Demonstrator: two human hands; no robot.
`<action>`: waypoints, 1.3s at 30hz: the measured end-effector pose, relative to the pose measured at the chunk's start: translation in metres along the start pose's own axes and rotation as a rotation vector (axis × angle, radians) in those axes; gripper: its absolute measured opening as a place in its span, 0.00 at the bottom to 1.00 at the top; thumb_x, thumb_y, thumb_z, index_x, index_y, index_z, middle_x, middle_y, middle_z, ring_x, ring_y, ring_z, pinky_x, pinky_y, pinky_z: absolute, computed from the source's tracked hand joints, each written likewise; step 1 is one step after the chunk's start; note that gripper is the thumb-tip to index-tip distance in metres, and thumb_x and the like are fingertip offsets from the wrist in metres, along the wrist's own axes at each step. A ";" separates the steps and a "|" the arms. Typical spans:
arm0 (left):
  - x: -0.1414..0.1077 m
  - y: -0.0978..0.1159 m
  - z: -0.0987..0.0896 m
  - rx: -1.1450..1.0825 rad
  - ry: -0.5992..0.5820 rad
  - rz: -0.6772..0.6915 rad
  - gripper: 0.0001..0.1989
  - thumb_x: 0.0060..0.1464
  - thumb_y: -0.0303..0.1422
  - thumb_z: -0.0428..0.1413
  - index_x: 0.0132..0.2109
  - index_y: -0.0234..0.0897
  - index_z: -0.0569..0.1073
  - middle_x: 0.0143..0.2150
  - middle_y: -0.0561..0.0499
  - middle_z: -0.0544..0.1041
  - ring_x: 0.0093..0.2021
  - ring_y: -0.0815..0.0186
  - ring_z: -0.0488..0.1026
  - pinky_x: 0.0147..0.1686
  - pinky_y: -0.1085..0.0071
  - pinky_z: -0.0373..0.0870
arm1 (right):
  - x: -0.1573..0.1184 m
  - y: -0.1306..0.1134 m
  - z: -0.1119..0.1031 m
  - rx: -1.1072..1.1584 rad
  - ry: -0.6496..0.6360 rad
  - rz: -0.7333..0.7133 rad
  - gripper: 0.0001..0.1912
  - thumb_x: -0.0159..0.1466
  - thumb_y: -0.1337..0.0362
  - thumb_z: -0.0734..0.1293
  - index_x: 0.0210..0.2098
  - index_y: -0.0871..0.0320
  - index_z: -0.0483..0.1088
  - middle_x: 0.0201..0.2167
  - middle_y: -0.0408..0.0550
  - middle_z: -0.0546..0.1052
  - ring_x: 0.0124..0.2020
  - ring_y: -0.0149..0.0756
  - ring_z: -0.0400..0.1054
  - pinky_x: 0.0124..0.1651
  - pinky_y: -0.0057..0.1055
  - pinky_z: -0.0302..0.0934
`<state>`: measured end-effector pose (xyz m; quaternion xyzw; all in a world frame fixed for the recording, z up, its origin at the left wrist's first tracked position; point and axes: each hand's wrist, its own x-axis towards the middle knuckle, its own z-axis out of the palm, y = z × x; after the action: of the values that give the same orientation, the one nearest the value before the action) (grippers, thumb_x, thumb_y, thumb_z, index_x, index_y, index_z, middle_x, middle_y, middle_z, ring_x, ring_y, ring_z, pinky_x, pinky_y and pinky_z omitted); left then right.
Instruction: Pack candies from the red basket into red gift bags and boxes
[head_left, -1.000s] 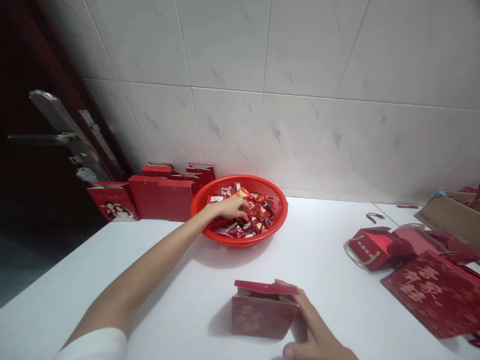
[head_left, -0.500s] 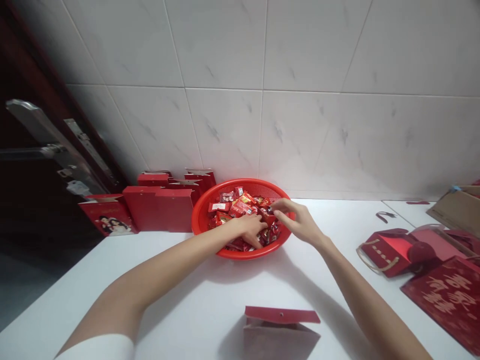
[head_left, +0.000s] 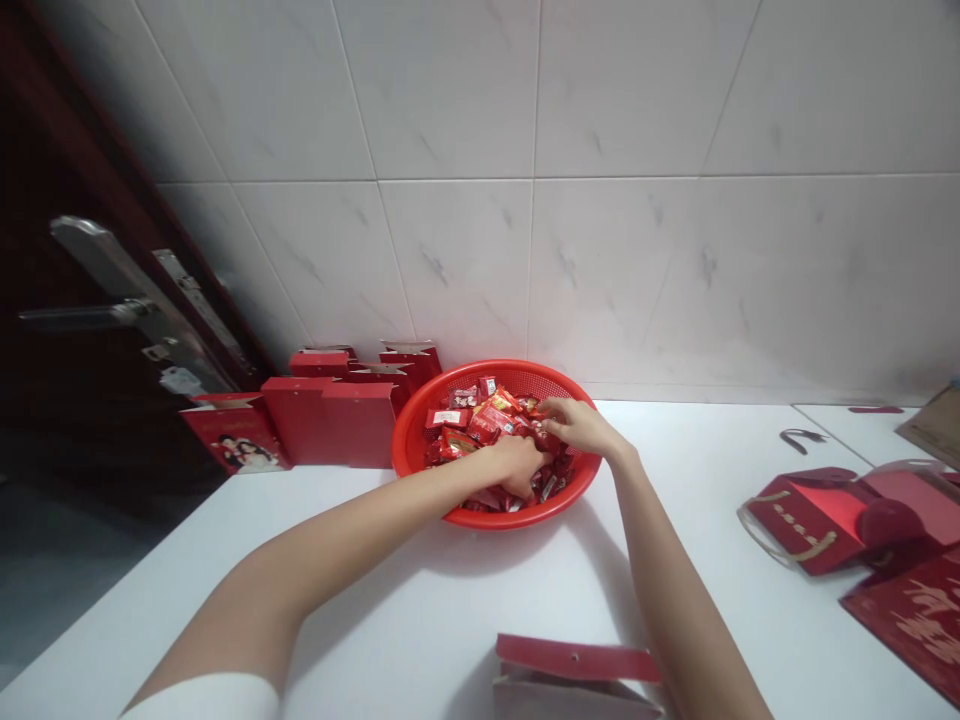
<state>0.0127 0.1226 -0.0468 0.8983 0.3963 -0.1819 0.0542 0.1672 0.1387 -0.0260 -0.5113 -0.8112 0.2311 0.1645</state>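
Observation:
A red plastic basket [head_left: 420, 470] with a perforated wall stands against the tiled wall, holding a heap of small wrapped candies [head_left: 491, 420], mostly red with a few gold. My left hand [head_left: 519, 466] is down in the heap, fingers bent inward; their tips are hidden, so what they hold does not show. Beside it, over the basket's right side, my right hand [head_left: 579, 424] has thumb and fingers bent round a dark red wrapped candy. Near the front edge of the view a red paper gift box [head_left: 577, 660] stands with its top flap raised, partly cut off.
Several red gift boxes [head_left: 326, 420] stand left of the basket, one with a couple's picture [head_left: 244, 450]. On the right lie a red box with a cord handle [head_left: 799, 520] and a red printed bag [head_left: 922, 610]. A cardboard box [head_left: 937, 425] and a dark door [head_left: 90, 400] flank the white table.
My right hand has moved in lower and closer to my left hand, its fingers now among the candies. The left hand has curled deeper into the heap. The view has shifted slightly left.

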 end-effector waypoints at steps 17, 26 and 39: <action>-0.019 -0.040 -0.024 -0.266 0.031 -0.016 0.16 0.46 0.28 0.61 0.45 0.40 0.78 0.37 0.52 0.80 0.38 0.59 0.75 0.35 0.70 0.66 | -0.001 0.002 0.001 -0.091 -0.057 -0.014 0.18 0.64 0.70 0.63 0.51 0.51 0.73 0.50 0.45 0.80 0.50 0.43 0.74 0.43 0.31 0.61; -0.028 -0.061 -0.044 -0.311 -0.043 -0.220 0.14 0.35 0.36 0.68 0.25 0.39 0.70 0.20 0.58 0.66 0.25 0.64 0.67 0.26 0.71 0.57 | 0.000 0.002 0.002 -0.154 -0.052 0.010 0.29 0.60 0.76 0.59 0.56 0.48 0.71 0.54 0.45 0.79 0.53 0.45 0.72 0.45 0.33 0.62; 0.002 -0.048 -0.040 -0.229 -0.017 -0.084 0.29 0.40 0.28 0.66 0.53 0.40 0.76 0.51 0.47 0.79 0.47 0.55 0.76 0.44 0.69 0.71 | 0.000 0.000 0.004 -0.202 -0.068 0.023 0.18 0.66 0.69 0.60 0.52 0.53 0.73 0.48 0.49 0.81 0.48 0.44 0.74 0.42 0.33 0.60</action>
<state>-0.0099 0.1659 -0.0079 0.8671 0.4515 -0.1451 0.1523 0.1652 0.1383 -0.0298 -0.5265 -0.8295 0.1674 0.0819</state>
